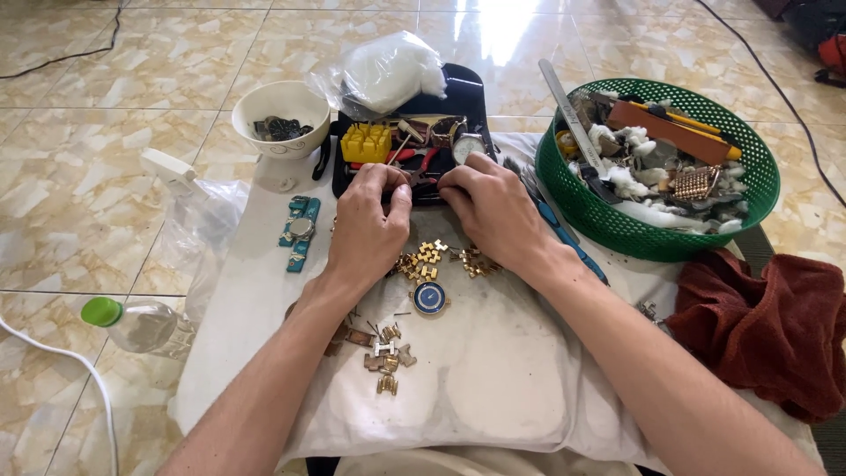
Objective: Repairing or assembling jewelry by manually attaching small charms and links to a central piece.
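Note:
My left hand (370, 225) and my right hand (493, 207) meet at the front edge of a black tray (467, 92), fingertips pinched together over small tools there. What the fingers grip is hidden. Just below the hands lie gold watch-band links (429, 258) and a round blue-faced gold watch (431, 299) on a white cloth-covered cushion (493, 379). More loose links (386, 353) lie nearer to me. A yellow block (366, 142) and red-handled pliers (414, 159) sit in the tray.
A white bowl (280, 110) with dark parts stands at the left, a teal watch (300, 232) below it. A green basket (656, 167) of tools is at the right, a dark red cloth (767, 326) beside it. A plastic bottle (137, 322) lies on the tiled floor.

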